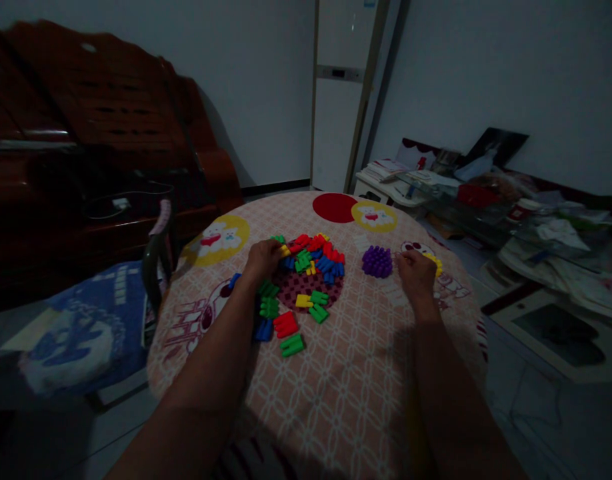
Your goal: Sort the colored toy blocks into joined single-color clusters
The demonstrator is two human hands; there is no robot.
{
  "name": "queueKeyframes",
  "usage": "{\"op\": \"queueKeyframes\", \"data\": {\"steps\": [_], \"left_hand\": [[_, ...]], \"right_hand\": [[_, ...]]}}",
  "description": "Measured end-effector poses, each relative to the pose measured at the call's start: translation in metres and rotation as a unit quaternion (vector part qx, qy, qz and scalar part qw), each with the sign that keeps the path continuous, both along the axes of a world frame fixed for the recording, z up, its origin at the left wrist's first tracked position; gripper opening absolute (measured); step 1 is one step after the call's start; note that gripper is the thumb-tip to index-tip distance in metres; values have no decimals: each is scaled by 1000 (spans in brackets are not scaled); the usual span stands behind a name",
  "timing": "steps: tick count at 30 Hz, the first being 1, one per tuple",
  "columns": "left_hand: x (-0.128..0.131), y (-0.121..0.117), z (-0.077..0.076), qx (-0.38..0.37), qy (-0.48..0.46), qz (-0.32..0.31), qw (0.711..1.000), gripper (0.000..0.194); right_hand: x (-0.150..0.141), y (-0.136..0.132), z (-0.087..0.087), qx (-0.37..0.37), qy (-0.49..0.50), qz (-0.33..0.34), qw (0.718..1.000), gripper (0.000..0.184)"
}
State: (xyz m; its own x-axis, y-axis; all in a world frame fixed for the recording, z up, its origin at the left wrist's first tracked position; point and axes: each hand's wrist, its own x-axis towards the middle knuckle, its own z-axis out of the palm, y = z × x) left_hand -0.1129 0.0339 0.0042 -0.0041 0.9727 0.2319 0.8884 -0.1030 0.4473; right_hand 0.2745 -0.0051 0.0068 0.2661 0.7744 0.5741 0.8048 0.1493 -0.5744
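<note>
While the left hand, fingers bent nearly together, meets a small yellow plastic block at the edge of a multicoloured plastic-block heap on the round, pink-patterned counter, the right hand curls between a purple plastic cluster and a yellow plastic cluster; I cannot tell whether either grips anything. Picking at the heap seems in hand; next calls for a secure pinch

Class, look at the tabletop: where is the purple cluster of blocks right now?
In the head view, the purple cluster sits right of centre on the patterned tablecloth, just left of the right hand.
</note>
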Motion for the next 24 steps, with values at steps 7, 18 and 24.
{"op": "queueKeyframes", "data": {"steps": [7,18,24], "left_hand": [[28,-9,20,-8,-225,-184,957,43],[95,-35,25,-2,-234,-224,946,26],[94,-34,22,-4,-217,-215,952,26]], "right_hand": [[-55,-10,9,-43,81,212,973,25],[-101,-26,17,-83,-1,364,928,30],[-102,-23,10,-123,21,354,927,46]]}}
